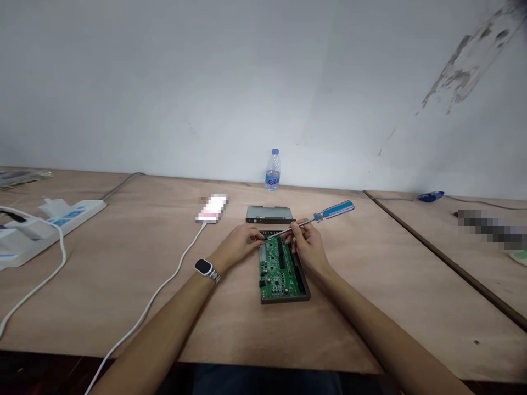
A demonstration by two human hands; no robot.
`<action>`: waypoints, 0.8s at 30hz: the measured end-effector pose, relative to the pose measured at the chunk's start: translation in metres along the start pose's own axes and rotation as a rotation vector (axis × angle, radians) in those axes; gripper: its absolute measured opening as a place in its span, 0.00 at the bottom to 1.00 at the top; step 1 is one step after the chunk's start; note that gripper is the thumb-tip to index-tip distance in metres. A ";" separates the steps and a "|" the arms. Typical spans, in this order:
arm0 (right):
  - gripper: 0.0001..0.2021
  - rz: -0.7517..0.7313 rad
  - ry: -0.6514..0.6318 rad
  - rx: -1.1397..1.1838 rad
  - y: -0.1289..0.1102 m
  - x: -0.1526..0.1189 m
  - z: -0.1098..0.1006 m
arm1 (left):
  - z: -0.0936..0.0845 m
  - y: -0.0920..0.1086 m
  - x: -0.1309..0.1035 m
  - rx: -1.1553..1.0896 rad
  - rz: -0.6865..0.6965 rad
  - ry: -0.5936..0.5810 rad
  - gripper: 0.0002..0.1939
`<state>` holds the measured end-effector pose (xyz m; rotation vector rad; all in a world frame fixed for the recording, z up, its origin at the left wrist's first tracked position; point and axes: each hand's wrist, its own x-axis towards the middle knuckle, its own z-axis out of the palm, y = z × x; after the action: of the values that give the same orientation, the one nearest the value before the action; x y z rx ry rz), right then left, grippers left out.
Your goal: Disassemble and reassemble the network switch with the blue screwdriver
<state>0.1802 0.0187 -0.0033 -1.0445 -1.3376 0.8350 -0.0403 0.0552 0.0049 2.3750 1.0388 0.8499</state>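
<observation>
A green circuit board (275, 274) lies in a dark open frame, lengthwise in front of me. My right hand (307, 244) pinches the metal shaft of a screwdriver (334, 210) over the board's right side; its blue handle points up and right, and its tip reaches the board's upper left corner. Beside that tip my left hand (246, 241) has its fingers pressed together at the board's edge; whatever they may hold is too small to make out. Just beyond the board rests a flat metal part (268, 214) with a dark front strip.
Behind stands a water bottle (272, 173) near the wall. A phone (213, 208) with a white cable (164, 282) lies left of centre. Farther left is a power strip (82, 211) with plugs. A seam (444, 260) crosses the table (370, 307) on the right.
</observation>
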 end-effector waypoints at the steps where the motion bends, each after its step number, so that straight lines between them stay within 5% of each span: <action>1: 0.20 0.000 -0.005 -0.005 -0.001 0.000 0.000 | 0.000 0.001 0.000 -0.002 -0.001 0.001 0.10; 17: 0.20 -0.050 -0.001 -0.148 -0.017 0.001 0.002 | 0.008 0.008 0.002 0.079 0.057 0.020 0.07; 24: 0.18 -0.152 -0.098 -0.337 -0.031 0.028 0.003 | 0.006 0.012 0.014 0.094 0.002 -0.003 0.06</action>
<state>0.1765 0.0344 0.0349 -1.1537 -1.6583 0.5646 -0.0229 0.0578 0.0129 2.4548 1.0980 0.8148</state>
